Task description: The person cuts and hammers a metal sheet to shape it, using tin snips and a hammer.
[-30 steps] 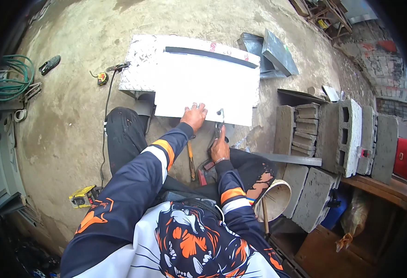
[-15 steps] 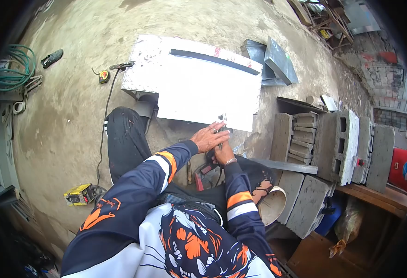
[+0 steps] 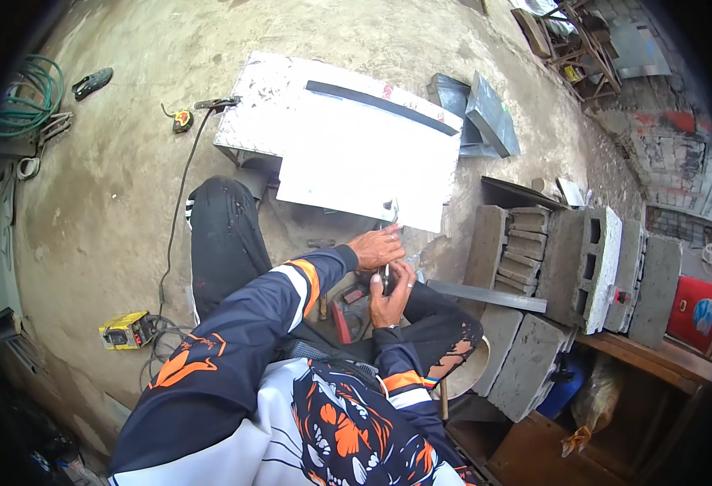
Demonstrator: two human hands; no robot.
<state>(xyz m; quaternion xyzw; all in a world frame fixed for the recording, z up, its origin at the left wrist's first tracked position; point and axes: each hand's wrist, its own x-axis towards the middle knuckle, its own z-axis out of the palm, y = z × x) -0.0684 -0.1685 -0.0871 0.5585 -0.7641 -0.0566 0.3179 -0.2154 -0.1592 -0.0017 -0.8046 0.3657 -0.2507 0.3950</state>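
A bright white sheet (image 3: 356, 162) lies flat on a low support in front of me. At its near edge are the jaws of a hand tool that looks like snips (image 3: 385, 275); its handles run back towards my body. My left hand (image 3: 374, 246) lies over the tool just off the sheet's edge, fingers curled over its upper part. Below it, my right hand (image 3: 391, 300) is wrapped round the handle end, palm partly turned up. The fingers hide much of the tool.
A dark strip (image 3: 380, 107) lies along the sheet's far side. A clamp with a cable (image 3: 216, 104) grips the support's left corner, near a tape measure (image 3: 181, 121). Concrete blocks (image 3: 566, 251) stand at right with a metal bar (image 3: 485, 296). A hammer (image 3: 322, 304) lies between my legs.
My right hand has dropped lower and opened away from the left, showing more of the handle. My left hand has shifted slightly right and down. The view has tilted a little.
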